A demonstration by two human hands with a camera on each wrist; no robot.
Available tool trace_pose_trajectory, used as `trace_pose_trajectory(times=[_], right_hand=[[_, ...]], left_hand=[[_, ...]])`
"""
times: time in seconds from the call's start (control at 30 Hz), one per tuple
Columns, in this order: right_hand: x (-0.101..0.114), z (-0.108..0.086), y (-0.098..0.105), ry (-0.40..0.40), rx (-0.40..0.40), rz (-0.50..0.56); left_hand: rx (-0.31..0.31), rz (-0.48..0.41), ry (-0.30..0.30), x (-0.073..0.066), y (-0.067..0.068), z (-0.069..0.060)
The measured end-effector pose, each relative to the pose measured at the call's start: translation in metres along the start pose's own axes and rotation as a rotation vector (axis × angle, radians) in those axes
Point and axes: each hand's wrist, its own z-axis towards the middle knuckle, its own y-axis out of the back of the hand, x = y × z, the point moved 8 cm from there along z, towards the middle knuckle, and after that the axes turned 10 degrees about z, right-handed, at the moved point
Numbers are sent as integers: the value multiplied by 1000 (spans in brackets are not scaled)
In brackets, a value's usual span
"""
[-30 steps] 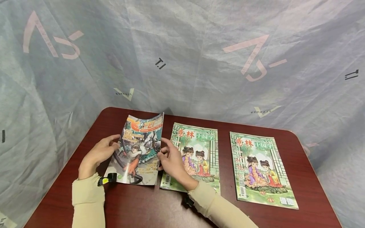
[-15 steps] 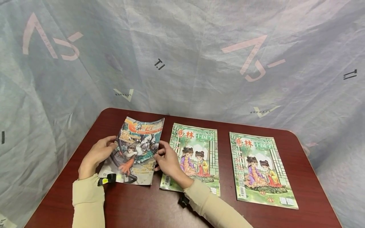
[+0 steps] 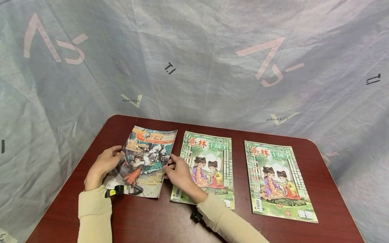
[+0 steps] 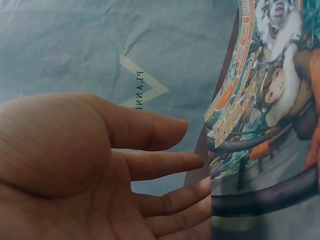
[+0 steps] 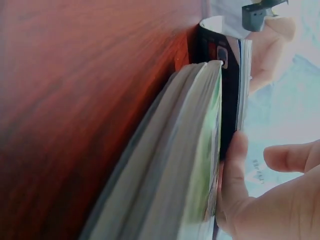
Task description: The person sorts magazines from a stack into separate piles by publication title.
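A comic magazine (image 3: 146,162) with an orange title and a fighter in orange gloves lies between my two hands at the left of the table. My left hand (image 3: 107,163) is at its left edge; in the left wrist view the fingers (image 4: 172,202) are nearly straight against that edge, the thumb apart. My right hand (image 3: 179,170) touches the right edge. In the right wrist view a finger (image 5: 236,167) meets the magazine's edge (image 5: 243,85), with the thumb clear of it. The dark back cover (image 5: 227,95) shows there, so this side stands off the table.
Right of the comic lies a green magazine (image 3: 209,158), partly behind my right hand; thick page edges (image 5: 185,135) show in layers. A matching green magazine (image 3: 279,179) lies farther right. The dark red table (image 3: 146,222) backs onto a grey printed cloth (image 3: 194,67).
The comic magazine has come down and tilted toward flat, its lower end shifting left. My right hand has moved slightly left and down with it. The green magazines have not moved.
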Motion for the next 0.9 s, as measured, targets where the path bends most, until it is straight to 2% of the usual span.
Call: trace_pose_trajectory(times=[0.23,0.43,0.6,0.7,0.9], right_hand=[[6,-12,-2,-11,40,-138],[7,-21,-7,-50,93,-158],[6,-25,-9,-42,122,-156],[-7,-20,-9,-38,135,-164],[-50,-4,-9,-59,128,-205]], left_hand=[[6,4,5,2,0,1],[21,26,26,3,0,-1],[22,83,23,1,2,-2],[19,112,19,0,2,-2],[30,137,8,-2,1,-3]])
